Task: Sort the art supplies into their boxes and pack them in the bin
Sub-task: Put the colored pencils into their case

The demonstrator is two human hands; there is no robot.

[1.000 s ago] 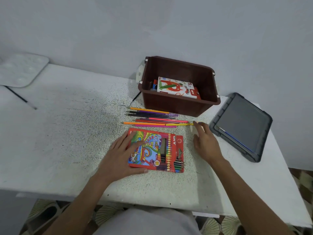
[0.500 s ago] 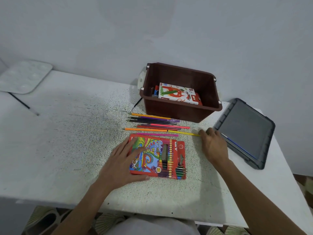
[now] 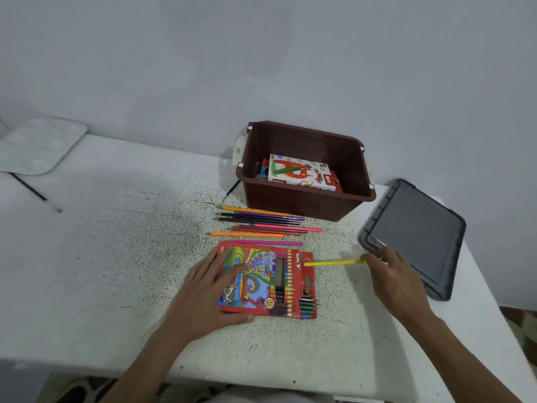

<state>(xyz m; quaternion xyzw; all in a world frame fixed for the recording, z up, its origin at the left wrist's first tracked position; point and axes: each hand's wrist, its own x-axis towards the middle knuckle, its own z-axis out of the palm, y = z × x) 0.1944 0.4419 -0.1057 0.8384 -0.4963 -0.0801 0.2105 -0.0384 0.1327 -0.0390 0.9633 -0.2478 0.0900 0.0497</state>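
Speckled white table (image 3: 116, 271) sat against a plain wall (image 3: 261, 53), brown bin (image 3: 308, 205) upper centre. My left hand (image 3: 212, 292) lay flat, fingers spread, on the red pencil box (image 3: 270, 280) mid-frame. My right hand (image 3: 392, 283) pinched a yellow pencil (image 3: 334, 263), tip over the box's right edge.

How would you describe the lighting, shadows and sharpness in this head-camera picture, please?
Head view: soft, even light with no glare; the table's left part and the paint palette look washed out; a faint shadow lies near the yellow pencil in the right hand; print on the colour pencil box is readable.
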